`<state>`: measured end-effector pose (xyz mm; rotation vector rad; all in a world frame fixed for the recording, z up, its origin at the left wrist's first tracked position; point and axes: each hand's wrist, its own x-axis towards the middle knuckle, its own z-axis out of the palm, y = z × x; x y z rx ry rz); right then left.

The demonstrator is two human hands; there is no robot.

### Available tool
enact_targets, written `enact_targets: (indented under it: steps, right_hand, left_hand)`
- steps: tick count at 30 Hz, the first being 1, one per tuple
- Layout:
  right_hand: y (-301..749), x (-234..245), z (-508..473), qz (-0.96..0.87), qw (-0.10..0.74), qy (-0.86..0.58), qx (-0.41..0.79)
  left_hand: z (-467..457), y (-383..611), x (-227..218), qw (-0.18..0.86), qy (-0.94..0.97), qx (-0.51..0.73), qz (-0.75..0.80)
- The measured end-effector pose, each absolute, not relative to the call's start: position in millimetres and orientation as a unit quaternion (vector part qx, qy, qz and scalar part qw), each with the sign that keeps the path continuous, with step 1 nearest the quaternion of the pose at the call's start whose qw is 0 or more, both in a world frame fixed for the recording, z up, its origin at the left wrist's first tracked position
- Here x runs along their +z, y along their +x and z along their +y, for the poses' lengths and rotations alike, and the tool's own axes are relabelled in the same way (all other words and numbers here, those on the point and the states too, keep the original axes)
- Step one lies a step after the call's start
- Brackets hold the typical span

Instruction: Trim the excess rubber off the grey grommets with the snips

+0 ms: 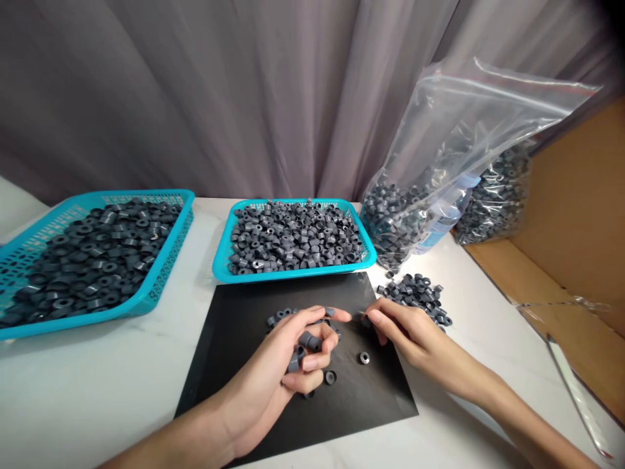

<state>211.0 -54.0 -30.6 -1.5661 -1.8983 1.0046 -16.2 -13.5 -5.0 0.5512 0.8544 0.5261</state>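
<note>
My left hand [288, 365] hovers over a black mat [234, 365], its fingers curled round several small grey rings [307, 345]. My right hand [405, 332] rests on the mat's right side, thumb and forefinger pinched close to the left fingertips; what it pinches is too small to make out. Loose grey rings [364, 357] lie on the mat near both hands, and a few more sit at the mat's far edge [280, 316].
A teal basket [219, 267] of grey rings stands behind the mat, a larger one [146, 296] at the left. A loose ring pile [420, 296] lies right of the mat. Clear bags [439, 169] of rings lean at back right beside a cardboard box [576, 247].
</note>
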Motion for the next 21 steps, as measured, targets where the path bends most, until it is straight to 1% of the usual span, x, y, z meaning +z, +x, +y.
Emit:
enact_targets:
  steps: [3, 10, 18, 21]
  right_hand:
    - [211.8, -32.6, -53.4, -0.707, 0.228, -0.560, 0.366]
    - [211.8, -34.1, -58.1, -0.754, 0.172, -0.560, 0.296]
    - [210.7, -45.9, -58.8, -0.757, 0.186, -0.566, 0.270]
    - [211.1, -46.3, -57.6, -0.762, 0.188, -0.554, 0.276]
  left_hand:
    - [-12.9, -15.9, -3.9, 0.831, 0.263, 0.259, 0.416]
    - [-13.5, -13.7, -2.9, 0.827, 0.268, 0.262, 0.419]
    - [-14.2, -15.2, -5.6, 0.838, 0.275, 0.255, 0.397]
    - [-15.6, -15.5, -6.1, 0.845, 0.266, 0.252, 0.389]
